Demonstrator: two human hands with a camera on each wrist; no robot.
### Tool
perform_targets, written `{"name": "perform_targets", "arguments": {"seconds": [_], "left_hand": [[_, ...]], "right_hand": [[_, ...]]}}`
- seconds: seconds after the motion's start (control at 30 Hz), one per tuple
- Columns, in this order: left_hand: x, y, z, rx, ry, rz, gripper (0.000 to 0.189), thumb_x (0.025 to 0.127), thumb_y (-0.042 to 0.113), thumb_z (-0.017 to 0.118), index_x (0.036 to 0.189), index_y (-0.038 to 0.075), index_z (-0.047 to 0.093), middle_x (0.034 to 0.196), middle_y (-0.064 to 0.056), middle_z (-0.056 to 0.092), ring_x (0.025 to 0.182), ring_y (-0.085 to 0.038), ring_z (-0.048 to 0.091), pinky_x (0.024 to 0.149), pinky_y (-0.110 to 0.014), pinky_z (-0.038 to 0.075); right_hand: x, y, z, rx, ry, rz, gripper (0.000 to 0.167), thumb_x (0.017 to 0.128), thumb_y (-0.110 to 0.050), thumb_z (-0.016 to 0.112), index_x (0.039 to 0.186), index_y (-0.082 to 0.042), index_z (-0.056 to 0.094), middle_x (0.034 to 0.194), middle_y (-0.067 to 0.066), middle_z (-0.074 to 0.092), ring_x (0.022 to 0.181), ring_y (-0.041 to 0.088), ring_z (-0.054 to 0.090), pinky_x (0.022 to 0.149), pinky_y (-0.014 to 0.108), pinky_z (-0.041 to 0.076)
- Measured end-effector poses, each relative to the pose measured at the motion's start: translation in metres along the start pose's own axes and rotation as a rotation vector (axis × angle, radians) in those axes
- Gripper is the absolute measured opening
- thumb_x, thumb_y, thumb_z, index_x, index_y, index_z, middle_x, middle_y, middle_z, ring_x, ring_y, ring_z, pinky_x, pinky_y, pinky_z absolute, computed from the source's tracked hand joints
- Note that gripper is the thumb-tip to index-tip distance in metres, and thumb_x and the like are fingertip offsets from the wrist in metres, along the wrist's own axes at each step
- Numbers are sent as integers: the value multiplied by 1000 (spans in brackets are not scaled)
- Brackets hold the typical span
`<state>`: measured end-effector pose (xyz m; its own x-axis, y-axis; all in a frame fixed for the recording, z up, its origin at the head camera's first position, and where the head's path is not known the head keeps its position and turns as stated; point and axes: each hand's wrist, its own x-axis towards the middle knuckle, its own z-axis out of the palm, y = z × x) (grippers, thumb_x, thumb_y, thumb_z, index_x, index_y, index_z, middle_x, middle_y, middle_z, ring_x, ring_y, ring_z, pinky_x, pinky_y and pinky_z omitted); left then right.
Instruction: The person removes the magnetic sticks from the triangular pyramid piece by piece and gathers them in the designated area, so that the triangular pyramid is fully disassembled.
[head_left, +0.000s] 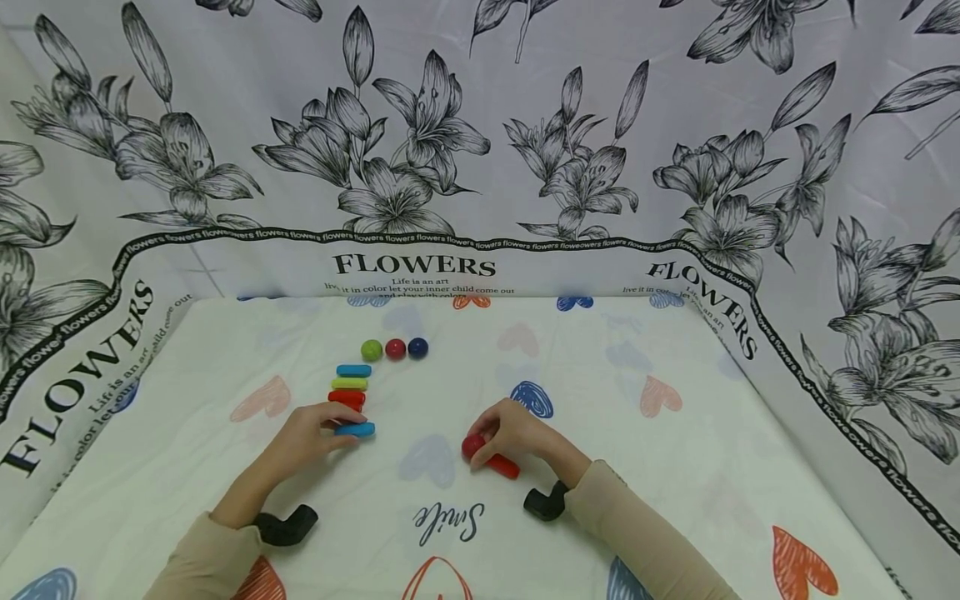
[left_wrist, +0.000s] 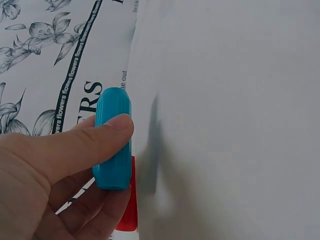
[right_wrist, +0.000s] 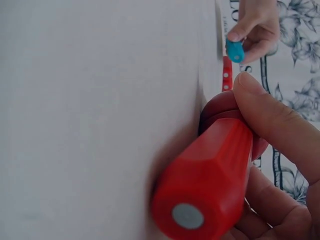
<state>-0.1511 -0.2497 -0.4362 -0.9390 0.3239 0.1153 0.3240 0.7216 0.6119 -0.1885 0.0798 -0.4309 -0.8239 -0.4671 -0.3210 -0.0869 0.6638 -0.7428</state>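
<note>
My left hand [head_left: 306, 435] pinches a blue magnetic stick [left_wrist: 113, 145] between thumb and fingers. Close beyond it lies red stick material [head_left: 345, 397], partly hidden by the fingers; in the right wrist view two grey end dots show on this red [right_wrist: 227, 75]. A yellow-green stick [head_left: 349, 384] and another blue stick [head_left: 354, 371] continue the row away from me. My right hand [head_left: 517, 433] holds a red ball [head_left: 472, 447] between thumb and fingers. Against the ball sits a red stick [right_wrist: 202, 180], its grey round end facing the right wrist camera.
Behind the stick row are a green ball [head_left: 371, 350], a red ball [head_left: 395, 349] and a dark blue ball [head_left: 417, 348], side by side. Black wrist devices [head_left: 288, 527] sit at both wrists. A flower-printed cloth [head_left: 570, 167] rises behind the white, heart-printed table cover [head_left: 585, 367].
</note>
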Motion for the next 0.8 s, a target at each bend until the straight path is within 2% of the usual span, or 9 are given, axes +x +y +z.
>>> {"name": "perform_targets", "arguments": {"seconds": [0.13,0.33,0.43,0.63,0.8], "left_hand": [[-2,-2,-3,22,16,-26,25,77,13,79,102,9,74,98,-6,73,87,-19,64,76,-21,57],[-3,-4,-8,45,26,-60,24,78,11,78,101,8,73,99,-9,73,88,-19,63,74,-17,54],[-2,-6,-9,69,41,-74,23,77,9,78,99,8,73,97,-9,73,87,-19,63,74,-20,56],[-1,-8,-9,84,61,-84,22,76,5,78,98,5,72,97,-13,72,87,-22,63,78,-39,59],[1,-12,-9,93,91,-70,21,75,4,79,95,4,73,96,-12,71,85,-21,64,75,-30,59]], "right_hand": [[0,0,0,2,0,-10,32,68,-19,88,96,-11,74,94,5,67,85,15,55,70,23,52],[1,1,0,2,-3,-15,32,68,-19,87,96,-11,74,94,5,67,86,15,55,70,23,52],[2,1,0,1,-3,-15,32,68,-19,87,96,-11,74,94,5,67,86,15,55,70,23,52],[2,1,0,-3,-3,-12,32,68,-19,88,96,-11,74,93,5,66,86,16,54,69,23,50],[2,2,0,0,-1,-3,32,68,-20,87,96,-13,74,94,4,66,87,16,54,69,23,51]]}}
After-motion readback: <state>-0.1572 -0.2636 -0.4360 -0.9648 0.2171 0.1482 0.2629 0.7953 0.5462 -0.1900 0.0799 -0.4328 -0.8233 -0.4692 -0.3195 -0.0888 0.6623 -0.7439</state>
